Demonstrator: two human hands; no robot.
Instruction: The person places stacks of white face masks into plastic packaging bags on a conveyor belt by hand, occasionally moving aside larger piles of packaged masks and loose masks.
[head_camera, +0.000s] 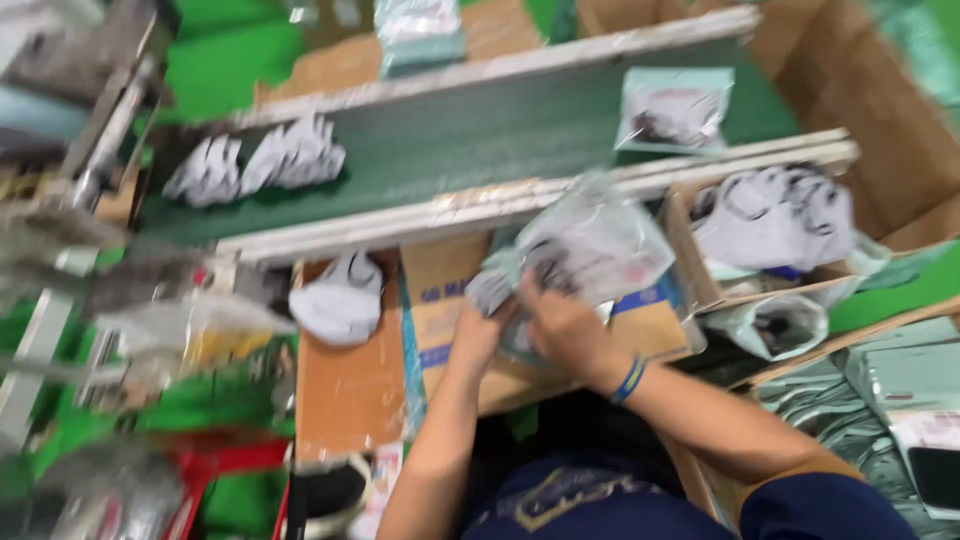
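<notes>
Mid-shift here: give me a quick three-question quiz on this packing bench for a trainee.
1. True or false: a sealed bag lies on the green belt.
2. What do both hands work on? A) a clear bag with grey socks B) a red crate C) a phone
3. Which wrist wears the blue band?

Key:
1. True; it lies at the belt's far right, with loose socks at the left end.
2. A; the left hand and right hand meet at the clear bag above the cardboard.
3. The right wrist.
</notes>
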